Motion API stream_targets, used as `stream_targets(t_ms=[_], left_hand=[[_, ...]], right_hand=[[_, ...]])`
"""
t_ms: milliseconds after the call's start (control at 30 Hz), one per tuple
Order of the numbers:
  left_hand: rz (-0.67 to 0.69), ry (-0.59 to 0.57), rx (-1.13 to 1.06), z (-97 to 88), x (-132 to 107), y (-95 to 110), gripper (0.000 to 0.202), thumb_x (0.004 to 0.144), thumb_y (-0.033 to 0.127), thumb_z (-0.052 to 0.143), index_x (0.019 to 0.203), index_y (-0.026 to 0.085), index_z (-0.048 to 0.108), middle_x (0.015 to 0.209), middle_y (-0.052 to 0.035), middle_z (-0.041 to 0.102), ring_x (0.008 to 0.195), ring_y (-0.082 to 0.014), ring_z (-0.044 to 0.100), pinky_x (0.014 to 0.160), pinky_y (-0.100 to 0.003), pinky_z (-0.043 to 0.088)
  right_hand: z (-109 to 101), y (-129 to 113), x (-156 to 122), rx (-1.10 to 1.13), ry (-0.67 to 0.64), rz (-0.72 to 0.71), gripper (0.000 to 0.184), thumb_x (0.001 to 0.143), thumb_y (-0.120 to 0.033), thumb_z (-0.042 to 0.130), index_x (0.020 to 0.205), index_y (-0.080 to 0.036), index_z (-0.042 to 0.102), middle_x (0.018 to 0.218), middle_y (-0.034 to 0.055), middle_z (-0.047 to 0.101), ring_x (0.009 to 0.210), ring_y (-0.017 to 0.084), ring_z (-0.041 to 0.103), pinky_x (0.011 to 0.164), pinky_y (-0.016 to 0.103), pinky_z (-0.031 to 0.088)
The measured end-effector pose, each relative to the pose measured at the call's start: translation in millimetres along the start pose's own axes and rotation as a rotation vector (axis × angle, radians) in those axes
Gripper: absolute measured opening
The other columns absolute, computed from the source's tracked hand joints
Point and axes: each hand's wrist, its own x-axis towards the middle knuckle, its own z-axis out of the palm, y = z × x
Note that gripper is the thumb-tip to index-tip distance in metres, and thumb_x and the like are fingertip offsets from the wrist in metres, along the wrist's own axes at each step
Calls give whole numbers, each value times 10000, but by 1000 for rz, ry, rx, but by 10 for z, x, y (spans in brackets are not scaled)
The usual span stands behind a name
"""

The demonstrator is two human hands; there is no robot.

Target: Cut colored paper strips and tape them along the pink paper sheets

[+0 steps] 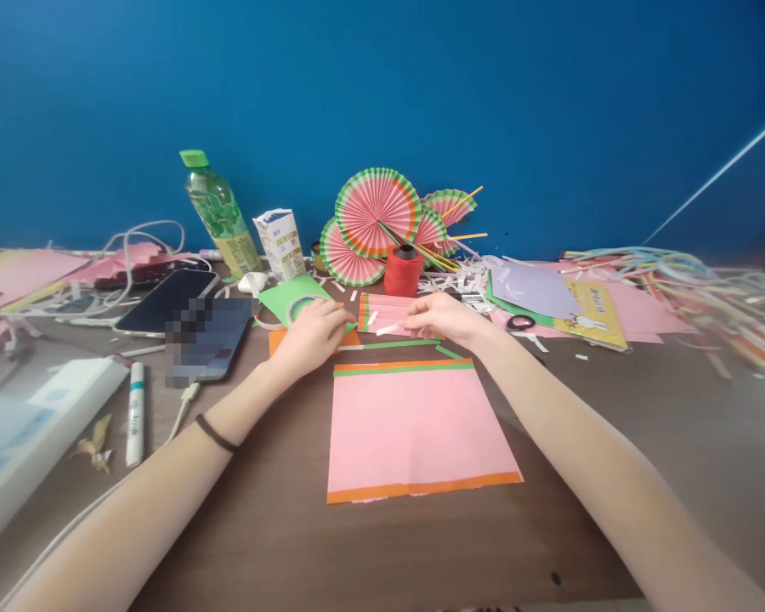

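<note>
My left hand (pixel 317 333) is at a roll of tape (pixel 295 308) by the green paper (pixel 281 296), its fingers curled over the roll's right side. My right hand (pixel 443 318) pinches with thumb and fingers at the end of a small white strip (pixel 390 329). Beneath that strip lies a pleated pink paper (pixel 388 306) with orange and green edging. Closer to me, a flat pink sheet (pixel 414 425) has orange and green bands along its far edge and an orange band along its near edge. A thin green strip (pixel 399 344) lies between the hands and this sheet.
Round pleated paper fans (pixel 377 208) lean at the back behind a red thread spool (pixel 402 272). A green bottle (pixel 222 217), a carton (pixel 281 245), phones (pixel 166 302) and a marker (pixel 136 416) stand or lie at left. Purple paper (pixel 532 289) and scraps are at right.
</note>
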Motion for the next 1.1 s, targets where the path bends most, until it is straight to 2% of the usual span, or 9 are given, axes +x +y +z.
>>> stream_targets(t_ms=[100,233,467,933,1100], left_hand=[[123,-42,-31,94,-9,59,318,864,175,328,1004,169,614,926,-79,607,880,-202,500,784,-334,381],[146,-40,-75,176,-32,98,300,873,179,351,1010,186,618,897,-64,613,845,-190,501,756,-329,379],[128,-42,-149,235,-43,93,275,846,126,401,1015,189,608,946,-47,622,853,-180,508,761,-322,383],[101,-53,-184,212,-53,127,243,829,98,380,925,172,591,901,-47,608,841,-179,502,780,-330,409],[136,-39,-166,228,-54,112,253,835,95,377,948,165,592,911,-49,610,835,-174,493,778,-323,407]], right_hand=[[52,91,-3,-20,56,28,108,581,-197,677,588,-110,613,538,7,562,491,72,491,404,177,323],[135,165,1,-65,178,87,120,601,-223,666,609,-112,621,478,-5,529,435,65,443,362,180,263],[170,212,-1,-119,181,91,129,566,-238,657,605,-118,633,468,-20,517,450,71,439,404,192,296],[213,295,31,-280,225,21,121,573,-252,600,595,-142,648,623,11,622,653,128,544,621,223,402],[227,279,8,-316,241,25,101,578,-235,590,582,-142,627,620,15,622,641,132,551,600,222,399]])
